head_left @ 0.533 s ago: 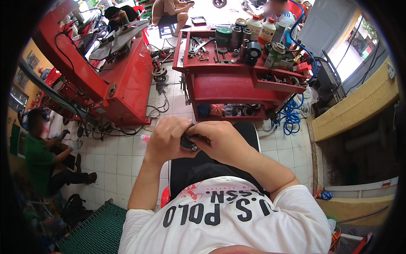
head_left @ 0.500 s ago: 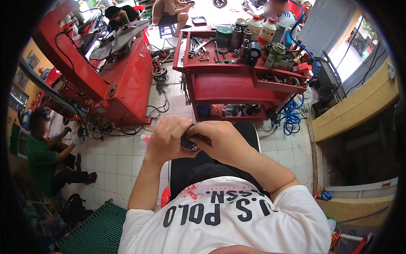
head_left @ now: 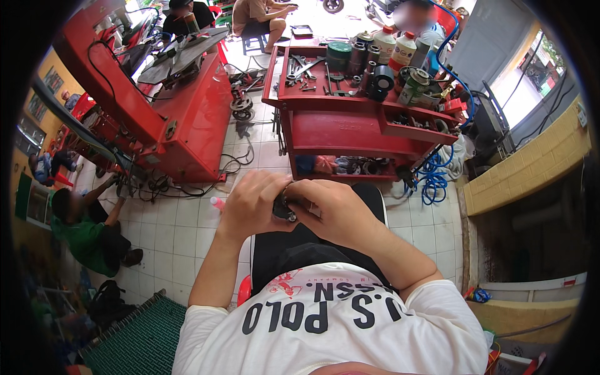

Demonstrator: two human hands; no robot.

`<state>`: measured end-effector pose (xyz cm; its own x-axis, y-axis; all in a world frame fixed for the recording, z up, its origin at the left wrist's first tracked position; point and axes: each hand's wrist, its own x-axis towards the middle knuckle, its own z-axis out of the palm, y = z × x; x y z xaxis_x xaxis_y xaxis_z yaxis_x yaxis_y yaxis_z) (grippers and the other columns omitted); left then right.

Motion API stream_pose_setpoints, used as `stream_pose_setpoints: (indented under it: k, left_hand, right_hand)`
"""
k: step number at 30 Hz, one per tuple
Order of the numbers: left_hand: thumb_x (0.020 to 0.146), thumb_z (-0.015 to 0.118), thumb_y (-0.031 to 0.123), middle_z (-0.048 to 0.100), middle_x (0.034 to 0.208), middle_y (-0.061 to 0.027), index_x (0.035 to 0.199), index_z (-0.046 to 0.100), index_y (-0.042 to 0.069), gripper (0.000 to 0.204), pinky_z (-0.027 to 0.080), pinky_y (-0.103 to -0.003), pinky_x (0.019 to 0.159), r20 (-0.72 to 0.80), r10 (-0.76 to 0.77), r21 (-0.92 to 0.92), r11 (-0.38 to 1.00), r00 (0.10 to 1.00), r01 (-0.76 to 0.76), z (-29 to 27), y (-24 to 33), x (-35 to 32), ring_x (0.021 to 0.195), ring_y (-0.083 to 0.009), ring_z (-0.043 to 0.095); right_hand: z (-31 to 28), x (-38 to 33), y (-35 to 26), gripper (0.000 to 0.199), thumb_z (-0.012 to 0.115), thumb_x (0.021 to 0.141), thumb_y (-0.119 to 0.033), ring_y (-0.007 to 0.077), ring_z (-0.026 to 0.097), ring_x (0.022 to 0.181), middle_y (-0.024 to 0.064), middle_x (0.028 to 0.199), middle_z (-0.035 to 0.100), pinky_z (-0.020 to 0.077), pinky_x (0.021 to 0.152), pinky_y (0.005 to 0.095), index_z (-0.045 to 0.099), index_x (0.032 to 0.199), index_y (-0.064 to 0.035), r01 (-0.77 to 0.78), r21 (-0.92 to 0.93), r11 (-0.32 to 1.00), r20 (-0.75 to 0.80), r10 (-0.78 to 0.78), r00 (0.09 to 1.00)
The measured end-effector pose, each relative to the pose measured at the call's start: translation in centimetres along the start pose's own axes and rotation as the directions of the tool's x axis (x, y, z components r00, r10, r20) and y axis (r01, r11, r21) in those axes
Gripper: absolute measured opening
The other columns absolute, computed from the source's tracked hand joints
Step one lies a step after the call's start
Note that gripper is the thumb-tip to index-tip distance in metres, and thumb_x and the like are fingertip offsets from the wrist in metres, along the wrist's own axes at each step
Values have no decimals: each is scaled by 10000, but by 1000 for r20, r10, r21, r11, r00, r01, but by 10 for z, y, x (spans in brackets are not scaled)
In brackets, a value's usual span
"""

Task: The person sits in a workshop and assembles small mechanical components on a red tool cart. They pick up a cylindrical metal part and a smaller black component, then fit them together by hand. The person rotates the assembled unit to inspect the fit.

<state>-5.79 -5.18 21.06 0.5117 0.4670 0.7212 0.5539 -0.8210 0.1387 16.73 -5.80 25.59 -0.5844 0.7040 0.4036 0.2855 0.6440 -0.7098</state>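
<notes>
Above my lap, both hands meet around a small dark part with a shiny metal bit at its lower end. My left hand is wrapped round the part from the left, fingers curled over its far side. From the right, my right hand closes on it too, thumb and fingers bent against its edge. Fingers hide most of the part, so its exact kind cannot be made out. A pink-capped bottle or tube shows just left of my left wrist.
Ahead stands a red tool cart with wrenches, cans and bottles on top. A red machine is at the left, cables by its base. A person in green crouches at left. Blue hose coils at right; a green woven seat is lower left.
My hands stay together on the dark part, with only slight finger shifts. My view has tilted a little. The person in green at left has leaned forward toward the red machine.
</notes>
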Motion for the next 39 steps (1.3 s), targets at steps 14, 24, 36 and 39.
stream_pose_setpoints:
  k: [14, 24, 36, 39]
  left_hand:
    - [580, 1019, 302, 704, 1127, -146, 1461, 402, 48, 1105, 588, -399, 817, -56, -71, 7, 997, 996, 71, 8, -18, -17, 918, -308, 711]
    - [567, 1034, 309, 690, 1184, -143, 1462, 418, 33, 1121, 611, -369, 874, -153, -243, -75, 969, 958, 234, -1, -47, -42, 980, -273, 732]
    - [557, 1041, 230, 705, 1150, -134, 1503, 375, 38, 1173, 592, -351, 906, -248, -403, -164, 914, 881, 372, -23, -66, -80, 1007, -255, 724]
    - [548, 1042, 228, 704, 1169, -146, 1512, 364, 52, 1192, 585, -345, 916, -262, -462, -169, 886, 847, 431, -27, -70, -101, 1004, -257, 720]
  right_hand:
    - [34, -1, 100, 258, 586, 1087, -235, 148, 672, 1039, 77, 1125, 713, 579, 848, 304, 673, 1219, -31, -336, 692, 639, -35, 495, 868]
    - [-3, -2, 139, 259, 592, 1090, -262, 141, 702, 958, 65, 1050, 738, 564, 842, 305, 688, 1147, -28, -309, 709, 633, -158, 571, 806]
    - [-7, -2, 167, 228, 586, 1086, -224, 137, 696, 937, 70, 1030, 743, 578, 826, 297, 692, 1148, -32, -343, 689, 638, -164, 599, 784]
    - [-3, 0, 172, 228, 564, 1098, -200, 169, 712, 952, 87, 1032, 729, 597, 822, 320, 670, 1180, -16, -376, 670, 640, -146, 610, 779]
